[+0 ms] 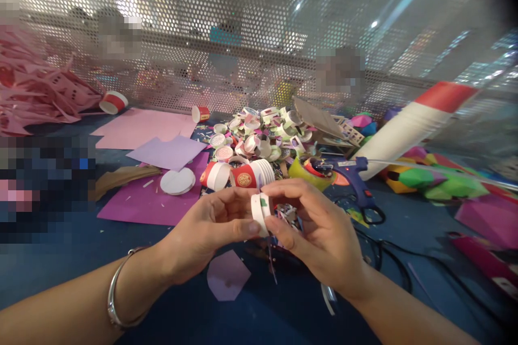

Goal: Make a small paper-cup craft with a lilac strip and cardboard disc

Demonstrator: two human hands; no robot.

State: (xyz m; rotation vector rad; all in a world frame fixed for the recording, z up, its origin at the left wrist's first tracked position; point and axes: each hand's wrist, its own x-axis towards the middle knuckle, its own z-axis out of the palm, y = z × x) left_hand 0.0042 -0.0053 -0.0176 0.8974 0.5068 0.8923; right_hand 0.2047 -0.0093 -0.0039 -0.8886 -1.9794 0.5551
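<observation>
Both of my hands meet at the middle of the view around a small white paper cup base (259, 211) with a green mark on it. My left hand (210, 229), with a metal bangle on the wrist, pinches its lower edge with the thumb. My right hand (319, 229) closes on its right side with curled fingers. Just behind my fingers lies a stack of red and white paper cups (243, 173) on its side. A thin dark strip hangs down below the hands.
A heap of cut cup bottoms (259, 135) lies behind. A blue glue gun (356, 178) with its cord is at right, next to a tall cup stack (408, 129) and coloured paper shapes. Pink and purple sheets (162, 151) lie left. A perforated metal screen stands behind the table.
</observation>
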